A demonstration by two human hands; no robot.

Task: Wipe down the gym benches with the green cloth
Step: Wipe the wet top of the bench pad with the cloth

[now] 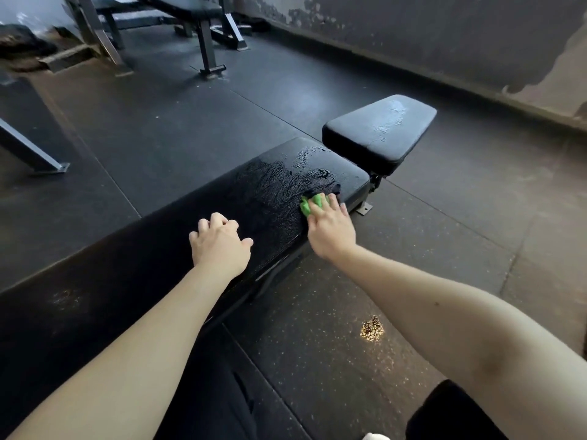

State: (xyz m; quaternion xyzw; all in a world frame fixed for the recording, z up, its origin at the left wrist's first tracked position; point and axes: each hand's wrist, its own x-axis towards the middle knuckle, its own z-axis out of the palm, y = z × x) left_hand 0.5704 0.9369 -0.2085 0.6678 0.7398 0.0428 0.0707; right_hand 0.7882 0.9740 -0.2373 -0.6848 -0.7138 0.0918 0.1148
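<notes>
1. Head view: I see the right hand (330, 230) at the right edge of the bench (152, 268), near its far end. Its fingers curl over the bunched green cloth (307, 207) and press it to the pad.
2. Wet streaks (273, 182) cover the pad left of and beyond the cloth.
3. The left hand (219, 244) rests mid-pad, fingers loosely bent, holding nothing.
4. The seat pad (378, 134) beyond the bench shows a wet patch; a second bench (187, 7) stands well apart at the top.

glossy wet bench pad (273, 182), speckled rubber floor (349, 312)
</notes>
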